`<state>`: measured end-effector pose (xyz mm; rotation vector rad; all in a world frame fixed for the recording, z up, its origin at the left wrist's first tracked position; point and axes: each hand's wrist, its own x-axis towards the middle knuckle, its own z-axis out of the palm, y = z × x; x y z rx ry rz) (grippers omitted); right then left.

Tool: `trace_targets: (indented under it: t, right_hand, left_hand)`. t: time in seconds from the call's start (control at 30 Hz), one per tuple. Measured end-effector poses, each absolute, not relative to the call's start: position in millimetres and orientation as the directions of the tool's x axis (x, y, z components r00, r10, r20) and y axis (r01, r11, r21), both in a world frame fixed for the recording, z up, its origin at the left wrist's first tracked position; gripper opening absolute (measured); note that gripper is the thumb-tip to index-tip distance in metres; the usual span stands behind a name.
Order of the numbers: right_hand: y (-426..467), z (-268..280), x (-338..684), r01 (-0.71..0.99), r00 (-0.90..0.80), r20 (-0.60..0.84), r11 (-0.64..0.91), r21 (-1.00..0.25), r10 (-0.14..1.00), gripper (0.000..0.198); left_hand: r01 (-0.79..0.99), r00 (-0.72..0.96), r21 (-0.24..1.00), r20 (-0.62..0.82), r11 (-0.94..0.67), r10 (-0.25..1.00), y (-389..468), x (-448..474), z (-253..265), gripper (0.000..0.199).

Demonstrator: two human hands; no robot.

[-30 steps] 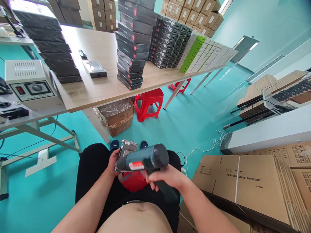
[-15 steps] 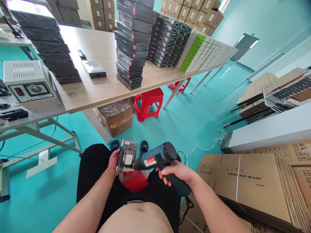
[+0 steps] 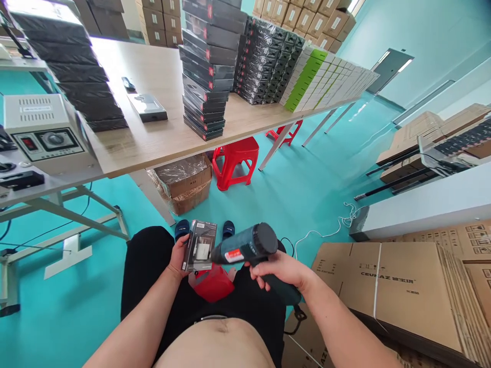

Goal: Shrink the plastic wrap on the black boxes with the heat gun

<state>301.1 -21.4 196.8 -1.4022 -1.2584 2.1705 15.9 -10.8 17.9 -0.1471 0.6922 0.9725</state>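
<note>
The right hand (image 3: 286, 271), closed around the dark blue-green plastic heat gun (image 3: 245, 244), hides part of its handle; whether its nozzle touches the flat dark-grey rectangular box (image 3: 200, 241) is unclear. The barrel points lower left; between the hands, the box runs lengthwise forward, gripped by the left hand (image 3: 178, 256).

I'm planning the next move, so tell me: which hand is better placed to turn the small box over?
Probably the left hand: it grips the small box along one side, while the right hand is taken up by the heat gun, its nozzle towards the box.
</note>
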Motion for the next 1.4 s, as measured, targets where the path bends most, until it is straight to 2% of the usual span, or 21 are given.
trace_targets:
  t: [0.1, 0.17, 0.23, 0.3, 0.37, 0.4, 0.47, 0.53, 0.6, 0.67, 0.73, 0.8, 0.9, 0.97, 1.1, 1.17, 1.27, 1.33, 1.4]
  right_hand:
    - [-13.8, 193.0, 294.6, 0.096, -0.305, -0.584, -0.586, -0.805, 0.752, 0.027]
    - [-13.3, 192.2, 293.3, 0.092, -0.275, -0.589, -0.589, -0.803, 0.76, 0.026]
    - [-21.2, 193.8, 295.0, 0.17, -0.375, -0.624, -0.611, -0.773, 0.686, 0.025]
    - [-35.4, 196.1, 296.3, 0.253, -0.514, -0.655, -0.631, -0.733, 0.554, 0.025]
    - [-48.9, 196.6, 295.0, 0.246, -0.602, -0.641, -0.654, -0.716, 0.475, 0.026]
    - [-53.3, 195.6, 293.7, 0.204, -0.611, -0.626, -0.668, -0.716, 0.484, 0.027]
    - [-55.9, 190.8, 291.7, 0.071, -0.551, -0.6, -0.684, -0.726, 0.58, 0.028]
    - [-52.7, 184.1, 293.3, -0.043, -0.408, -0.598, -0.669, -0.742, 0.69, 0.03]
    - [-49.4, 178.6, 298.4, -0.06, -0.283, -0.61, -0.649, -0.759, 0.74, 0.031]
    - [-50.6, 176.0, 302.3, -0.012, -0.263, -0.63, -0.656, -0.755, 0.73, 0.031]
    - [-56.2, 175.9, 300.4, 0.012, -0.335, -0.631, -0.667, -0.745, 0.7, 0.031]
    - [-62.0, 176.6, 292.9, -0.033, -0.39, -0.596, -0.658, -0.753, 0.702, 0.032]
    - [-64.9, 176.5, 282.8, -0.099, -0.329, -0.554, -0.611, -0.785, 0.764, 0.033]
    - [-64.3, 175.5, 281.9, -0.072, -0.281, -0.569, -0.608, -0.79, 0.773, 0.033]
    - [-67.5, 174.4, 282.3, -0.013, -0.358, -0.592, -0.638, -0.77, 0.722, 0.033]
    - [-69.4, 174.3, 278.3, -0.029, -0.367, -0.565, -0.616, -0.787, 0.739, 0.032]
    - [-67.8, 172.9, 275.4, -0.067, -0.203, -0.563, -0.585, -0.808, 0.801, 0.032]
    - [-65.7, 170.9, 280.8, -0.089, -0.102, -0.585, -0.594, -0.8, 0.804, 0.033]
    - [-65.7, 168.7, 291.0, -0.109, -0.104, -0.611, -0.62, -0.777, 0.785, 0.033]
  left_hand:
    - [-0.794, 0.367, 0.192, -0.604, 0.576, 0.707, -10.1, 15.8, 15.8, 0.032]
    - [-0.798, 0.366, 0.194, -0.596, 0.571, 0.715, -10.0, 15.1, 15.0, 0.033]
    - [-0.808, 0.36, 0.194, -0.585, 0.556, 0.727, -10.2, 14.4, 15.2, 0.036]
    - [-0.824, 0.334, 0.196, -0.589, 0.531, 0.736, -10.5, 14.5, 16.3, 0.039]
    - [-0.838, 0.308, 0.203, -0.591, 0.507, 0.746, -10.5, 15.8, 17.5, 0.042]
    - [-0.843, 0.299, 0.21, -0.584, 0.496, 0.755, -10.2, 16.8, 17.9, 0.044]
    - [-0.852, 0.282, 0.227, -0.562, 0.472, 0.778, -9.1, 18.9, 17.7, 0.044]
    - [-0.863, 0.25, 0.244, -0.557, 0.443, 0.792, -7.5, 20.6, 15.8, 0.042]
    - [-0.863, 0.218, 0.253, -0.594, 0.437, 0.774, -5.6, 21.6, 12.6, 0.039]
    - [-0.857, 0.209, 0.251, -0.627, 0.449, 0.75, -3.8, 22.2, 8.9, 0.037]
    - [-0.855, 0.22, 0.246, -0.625, 0.456, 0.749, -2.5, 22.6, 5.6, 0.033]
    - [-0.861, 0.228, 0.24, -0.607, 0.449, 0.762, -1.9, 22.3, 2.9, 0.028]
    - [-0.86, 0.24, 0.234, -0.598, 0.454, 0.765, -2.7, 19.6, 0.3, 0.028]
    - [-0.854, 0.25, 0.233, -0.601, 0.465, 0.759, -3.7, 17.3, -0.9, 0.031]
    - [-0.86, 0.243, 0.223, -0.613, 0.459, 0.752, -3.5, 16.5, -1.7, 0.029]
    - [-0.87, 0.243, 0.199, -0.623, 0.451, 0.743, -2.4, 17.9, -0.8, 0.028]
    - [-0.882, 0.259, 0.14, -0.654, 0.45, 0.711, -1.3, 19.1, 1.7, 0.036]
    - [-0.895, 0.237, 0.12, -0.689, 0.431, 0.685, -1.1, 18.8, 2.9, 0.041]
    - [-0.903, 0.21, 0.115, -0.722, 0.413, 0.66, -0.9, 18.4, 2.9, 0.041]
